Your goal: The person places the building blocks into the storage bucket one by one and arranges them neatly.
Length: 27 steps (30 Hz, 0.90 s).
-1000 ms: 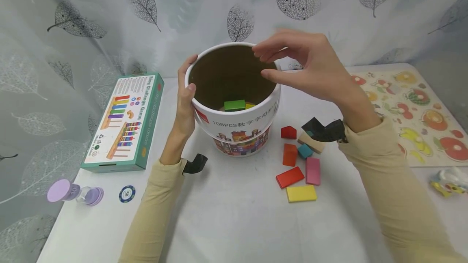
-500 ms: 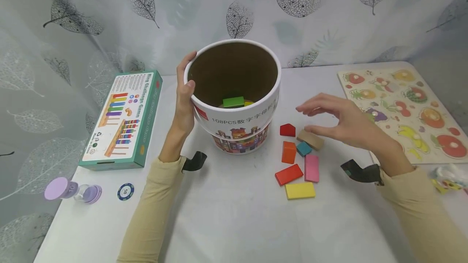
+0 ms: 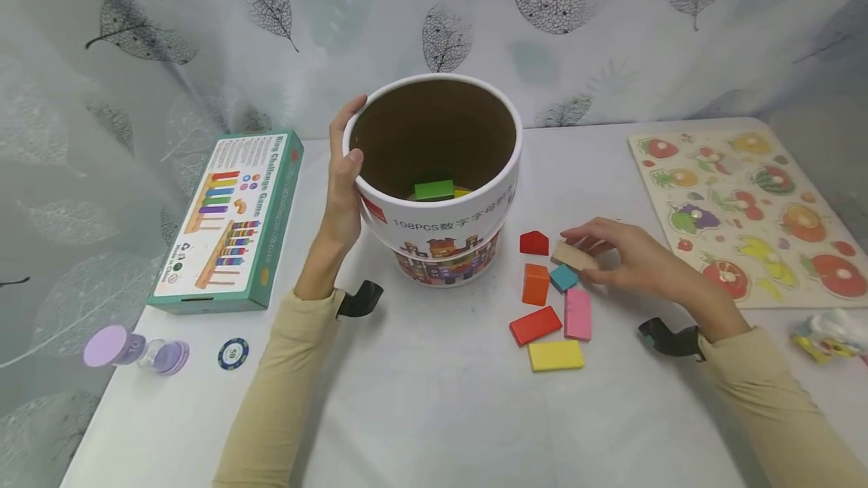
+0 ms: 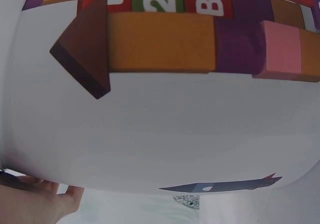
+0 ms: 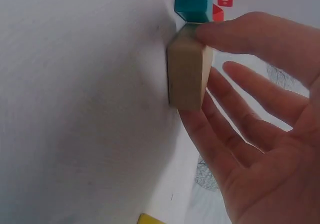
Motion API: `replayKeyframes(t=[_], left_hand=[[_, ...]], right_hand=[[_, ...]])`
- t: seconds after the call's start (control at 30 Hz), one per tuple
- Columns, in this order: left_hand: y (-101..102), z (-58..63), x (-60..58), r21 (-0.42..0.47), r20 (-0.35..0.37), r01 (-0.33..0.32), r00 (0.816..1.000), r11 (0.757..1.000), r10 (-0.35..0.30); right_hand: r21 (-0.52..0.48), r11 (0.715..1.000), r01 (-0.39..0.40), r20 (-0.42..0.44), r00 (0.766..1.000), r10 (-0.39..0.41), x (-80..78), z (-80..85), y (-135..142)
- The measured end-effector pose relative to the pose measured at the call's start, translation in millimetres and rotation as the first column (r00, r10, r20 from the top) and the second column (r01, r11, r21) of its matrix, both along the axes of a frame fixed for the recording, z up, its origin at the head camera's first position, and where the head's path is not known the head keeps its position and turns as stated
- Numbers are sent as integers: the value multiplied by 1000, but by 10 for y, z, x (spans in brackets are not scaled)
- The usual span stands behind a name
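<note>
My left hand (image 3: 343, 187) grips the left rim of a big white bucket (image 3: 441, 217) printed with colourful blocks, its thumb over the edge. A green block (image 3: 434, 190) and a bit of yellow show at the bottom inside. To the right of the bucket, my right hand (image 3: 631, 258) pinches a plain wooden block (image 3: 573, 255) on the table. In the right wrist view the thumb lies on one side of this wooden block (image 5: 186, 74) and the fingers on the other. A teal block (image 3: 563, 277) is right beside it.
Near the wooden block lie a red house-shaped block (image 3: 534, 242), an orange block (image 3: 536, 284), a pink block (image 3: 578, 315), a red block (image 3: 535, 325) and a yellow block (image 3: 556, 356). A fruit puzzle board (image 3: 753, 209) is right; a game box (image 3: 227, 221), hourglass (image 3: 136, 352) and chip (image 3: 233, 353) are left.
From above the bucket's right rim, my right hand has come down and right to the wooden block, its fingers closing round it. The left hand keeps its hold on the bucket.
</note>
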State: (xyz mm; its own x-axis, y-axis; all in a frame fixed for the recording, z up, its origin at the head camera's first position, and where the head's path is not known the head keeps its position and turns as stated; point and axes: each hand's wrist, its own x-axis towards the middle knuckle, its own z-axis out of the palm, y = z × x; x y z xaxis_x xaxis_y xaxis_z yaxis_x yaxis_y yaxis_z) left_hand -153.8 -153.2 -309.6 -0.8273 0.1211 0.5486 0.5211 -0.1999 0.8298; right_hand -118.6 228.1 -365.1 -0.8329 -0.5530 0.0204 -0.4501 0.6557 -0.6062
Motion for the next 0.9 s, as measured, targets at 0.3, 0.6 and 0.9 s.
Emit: replayKeyframes(t=[0.3,0.6,0.9], left_hand=[[-5,-2,2,-9,5,-10,1000,1000,10],[10,10,-16,5,1,-5,1000,1000,5],[10,-5,-11,8,7,-2,1000,1000,2]], right_hand=[[57,998,39,-29,999,-38,-66,-50,18],[-48,991,126,-232,964,-134,-237,462,2],[-314,948,-59,-441,893,-90,-454,1389,-477]])
